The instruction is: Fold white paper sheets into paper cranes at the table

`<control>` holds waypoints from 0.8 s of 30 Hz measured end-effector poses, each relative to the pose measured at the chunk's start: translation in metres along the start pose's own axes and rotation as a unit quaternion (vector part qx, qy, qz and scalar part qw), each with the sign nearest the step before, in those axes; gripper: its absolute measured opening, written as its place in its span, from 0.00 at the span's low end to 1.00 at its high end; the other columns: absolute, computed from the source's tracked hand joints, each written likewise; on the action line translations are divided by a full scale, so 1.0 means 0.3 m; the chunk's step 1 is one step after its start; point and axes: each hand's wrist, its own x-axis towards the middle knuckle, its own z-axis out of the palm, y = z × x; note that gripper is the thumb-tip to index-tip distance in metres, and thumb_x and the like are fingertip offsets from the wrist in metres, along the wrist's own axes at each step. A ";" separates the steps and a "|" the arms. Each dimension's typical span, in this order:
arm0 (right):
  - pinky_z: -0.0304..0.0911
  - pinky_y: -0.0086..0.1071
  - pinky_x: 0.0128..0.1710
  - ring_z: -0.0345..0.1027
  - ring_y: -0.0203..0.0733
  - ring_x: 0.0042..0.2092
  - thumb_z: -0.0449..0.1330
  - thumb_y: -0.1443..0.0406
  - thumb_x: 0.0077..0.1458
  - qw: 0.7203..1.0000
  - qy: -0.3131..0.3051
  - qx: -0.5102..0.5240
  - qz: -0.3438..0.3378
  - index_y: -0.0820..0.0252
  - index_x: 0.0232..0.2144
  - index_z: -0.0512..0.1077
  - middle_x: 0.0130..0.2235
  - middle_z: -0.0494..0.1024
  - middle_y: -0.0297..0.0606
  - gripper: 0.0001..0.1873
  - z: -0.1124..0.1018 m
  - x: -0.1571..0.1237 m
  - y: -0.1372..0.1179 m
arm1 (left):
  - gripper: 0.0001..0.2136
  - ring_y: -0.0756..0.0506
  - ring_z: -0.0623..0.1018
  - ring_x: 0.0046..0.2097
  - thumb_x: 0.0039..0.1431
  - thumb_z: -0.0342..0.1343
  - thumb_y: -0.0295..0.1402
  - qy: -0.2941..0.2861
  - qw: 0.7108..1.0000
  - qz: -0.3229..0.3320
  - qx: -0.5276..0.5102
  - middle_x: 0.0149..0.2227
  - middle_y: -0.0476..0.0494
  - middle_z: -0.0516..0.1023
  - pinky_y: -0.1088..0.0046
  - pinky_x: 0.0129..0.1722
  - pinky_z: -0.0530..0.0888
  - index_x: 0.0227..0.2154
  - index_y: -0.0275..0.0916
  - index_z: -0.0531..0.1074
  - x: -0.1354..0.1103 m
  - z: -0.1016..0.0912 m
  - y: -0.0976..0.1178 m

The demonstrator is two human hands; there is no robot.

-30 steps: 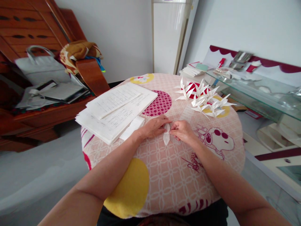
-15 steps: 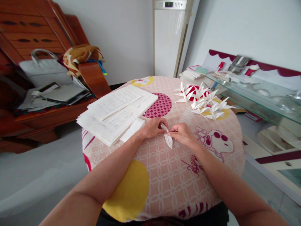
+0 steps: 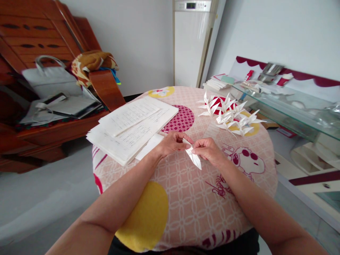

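Observation:
A small piece of folded white paper [image 3: 194, 160] is held between my two hands, above the middle of the round table. My left hand [image 3: 174, 143] pinches its upper left part with thumb and fingers. From the other side, my right hand [image 3: 206, 148] grips it near the middle. The paper's pointed lower end sticks out below my fingertips, angled down to the right. Beyond my right hand, several folded white paper cranes [image 3: 228, 114] lie in a cluster on the cloth.
A stack of printed sheets [image 3: 132, 129] lies left of my hands, with a smaller white paper [image 3: 149, 146] beside it. The patterned tablecloth [image 3: 186, 205] covers the table. A glass shelf [image 3: 297, 111] stands close on the right, a wooden chair [image 3: 103, 86] on the left.
The folded paper has turned, so its lower point has swung to the right and shows a broader face. My right hand's fingers have shifted slightly on it.

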 end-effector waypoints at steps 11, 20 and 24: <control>0.54 0.27 0.17 0.64 0.32 0.19 0.62 0.49 0.53 0.999 -0.018 0.031 0.023 0.63 0.27 0.76 0.23 0.77 0.37 0.22 -0.030 0.010 0.014 | 0.09 0.48 0.80 0.35 0.52 0.67 0.32 -0.008 0.990 0.096 -0.105 0.32 0.43 0.82 0.72 0.39 0.75 0.32 0.33 0.77 -0.022 -0.002 -0.002; 0.51 0.25 0.14 0.59 0.30 0.15 0.67 0.57 0.45 0.993 -0.057 0.059 0.086 0.62 0.20 0.73 0.16 0.70 0.31 0.14 -0.044 0.000 0.005 | 0.06 0.49 0.79 0.40 0.55 0.65 0.32 -0.019 0.988 0.153 -0.005 0.44 0.40 0.80 0.73 0.42 0.74 0.28 0.34 0.77 0.003 -0.031 -0.047; 0.49 0.24 0.11 0.62 0.31 0.15 0.65 0.59 0.46 0.993 -0.034 -0.009 0.109 0.61 0.18 0.71 0.16 0.72 0.33 0.13 -0.022 -0.004 0.000 | 0.05 0.47 0.79 0.43 0.56 0.62 0.30 0.008 0.969 0.208 0.133 0.44 0.38 0.79 0.70 0.44 0.75 0.27 0.36 0.79 0.025 -0.042 -0.068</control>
